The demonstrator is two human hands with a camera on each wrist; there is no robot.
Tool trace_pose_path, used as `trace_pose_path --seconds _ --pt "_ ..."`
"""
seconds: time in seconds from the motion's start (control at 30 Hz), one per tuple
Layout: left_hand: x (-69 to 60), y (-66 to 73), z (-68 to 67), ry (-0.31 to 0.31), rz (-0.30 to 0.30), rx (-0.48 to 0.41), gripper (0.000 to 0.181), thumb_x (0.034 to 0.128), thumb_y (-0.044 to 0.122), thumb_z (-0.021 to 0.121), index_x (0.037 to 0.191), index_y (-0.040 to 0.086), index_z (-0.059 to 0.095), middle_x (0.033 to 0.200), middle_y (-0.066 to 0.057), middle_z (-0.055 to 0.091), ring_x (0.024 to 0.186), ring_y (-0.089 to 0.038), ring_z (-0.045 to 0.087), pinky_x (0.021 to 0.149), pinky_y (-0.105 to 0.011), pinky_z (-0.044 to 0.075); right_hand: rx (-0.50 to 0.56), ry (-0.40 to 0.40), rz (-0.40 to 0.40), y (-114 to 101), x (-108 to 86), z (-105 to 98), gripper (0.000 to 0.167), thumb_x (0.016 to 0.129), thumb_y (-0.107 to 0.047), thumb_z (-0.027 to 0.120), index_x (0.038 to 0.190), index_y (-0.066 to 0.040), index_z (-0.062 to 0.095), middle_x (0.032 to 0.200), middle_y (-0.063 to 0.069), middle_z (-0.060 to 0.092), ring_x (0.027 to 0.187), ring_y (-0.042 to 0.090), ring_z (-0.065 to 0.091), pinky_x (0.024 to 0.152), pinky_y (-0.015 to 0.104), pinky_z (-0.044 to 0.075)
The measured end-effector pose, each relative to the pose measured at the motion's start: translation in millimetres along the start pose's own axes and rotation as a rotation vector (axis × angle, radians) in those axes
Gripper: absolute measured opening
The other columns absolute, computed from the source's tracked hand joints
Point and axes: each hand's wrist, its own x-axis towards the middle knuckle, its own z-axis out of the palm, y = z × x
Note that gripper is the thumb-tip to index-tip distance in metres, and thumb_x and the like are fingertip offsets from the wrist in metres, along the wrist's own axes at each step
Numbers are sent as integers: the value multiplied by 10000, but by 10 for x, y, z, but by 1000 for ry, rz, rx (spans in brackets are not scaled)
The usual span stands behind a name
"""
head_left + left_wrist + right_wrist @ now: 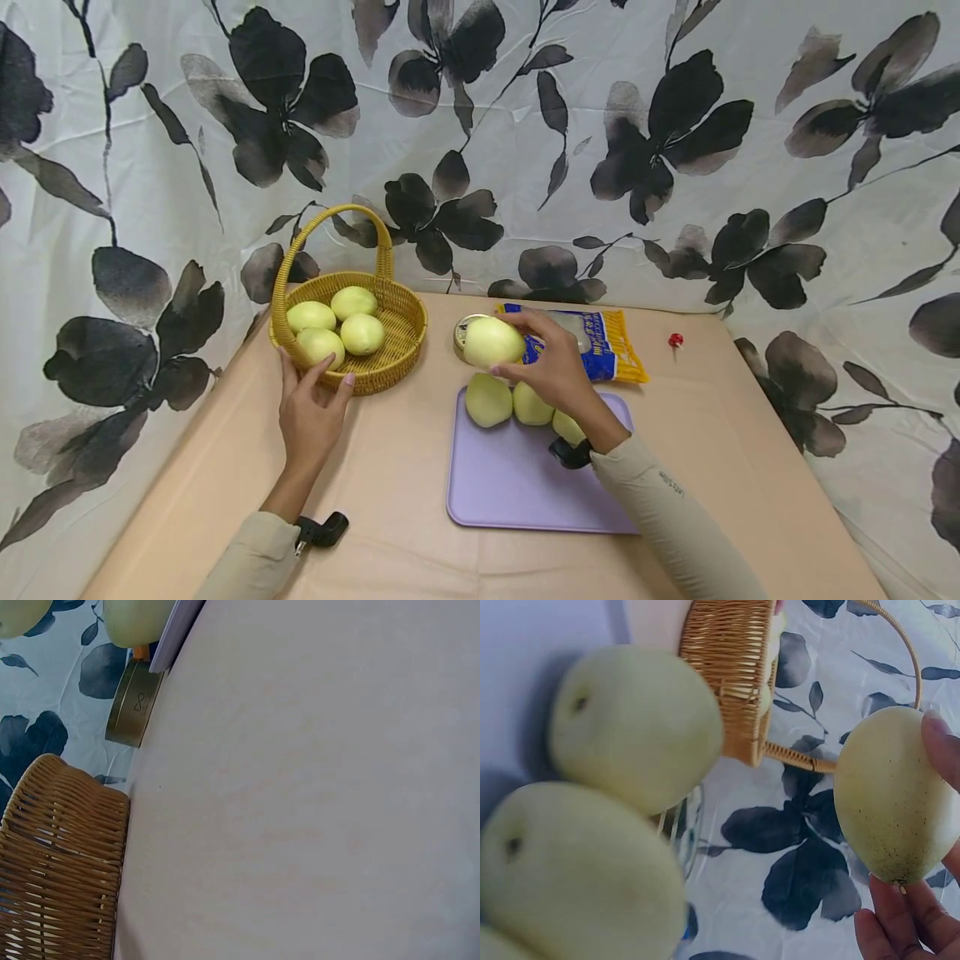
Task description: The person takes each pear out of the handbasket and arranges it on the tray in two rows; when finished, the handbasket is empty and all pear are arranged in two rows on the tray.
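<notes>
floral bkgd (pixel 322 25); r grip (pixel 553 365) holds fruit (pixel 491 342), specks (pixel 900 851) clear only r-wrist.

A basket (pixel 401 327) with 4 fruits (pixel 362 334) in it stands left of a tray (pixel 510 492), a packet (pixel 597 346) behind the tray.

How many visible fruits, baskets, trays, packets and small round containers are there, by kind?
Fruits: 8, counting the one in the right hand
Basket: 1
Tray: 1
Packet: 1
Small round container: 1
Total: 12
</notes>
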Motion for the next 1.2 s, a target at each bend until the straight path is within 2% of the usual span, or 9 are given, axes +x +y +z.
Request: trace_pose_path --seconds 0.17,0.53,0.7,0.83,0.93,1.07,1.2 --pt "-3 1 -1 4 5 -9 519 965 293 804 1438 121 679 1794 -70 21 1637 -429 186 1239 -699 269 -25 19 45 88 -249 -113 711 715 -265 1012 1360 -250 711 1349 8 701 1208 228 666 1074 512 526" --pt "-23 -12 19 -5 -4 -25 510 970 324 794 1435 142 686 1794 -47 15 1633 -434 192 1236 -707 264 -47 62 109 276 -848 -397 742 664 -196 1030 1340 -209 725 1339 42 724 1189 271 700 1077 567 475" --pt "-9 -21 15 10 7 -23 500 962 314 804 1424 153 696 1791 -56 27 1632 -428 199 1235 -705 270 -105 82 173 382 -1080 -539 730 687 -243 1023 1350 -248 718 1341 -1 717 1180 210 687 1063 492 501" --pt "-4 -31 9 11 10 -26 501 960 306 807 1423 153 696 1791 -68 28 1637 -422 186 1243 -703 259 -94 87 189 476 -1238 -663 733 681 -226 1026 1346 -254 718 1351 -15 716 1153 117 685 1030 332 517" --pt "-2 -22 8 8 14 -33 500 960 305 806 1424 152 696 1790 -66 25 1638 -420 181 1241 -707 257 -109 70 217 513 -1346 -752 717 700 -245 1016 1349 -267 711 1346 -30 730 1130 69 682 1021 256 503" --pt "0 -20 10 6 15 -33 499 958 306 809 1420 155 699 1788 -56 19 1641 -410 174 1242 -704 258 -155 39 261 534 -1462 -829 704 715 -290 1006 1352 -276 707 1348 -35 731 1115 41 671 1011 229 508" --pt "-6 -11 7 3 11 -31 506 961 312 806 1427 148 693 1788 -52 14 1642 -412 171 1242 -705 257 -173 41 269 617 -1524 -856 720 693 -267 1017 1346 -240 716 1341 -2 734 1096 33 676 982 224 535"
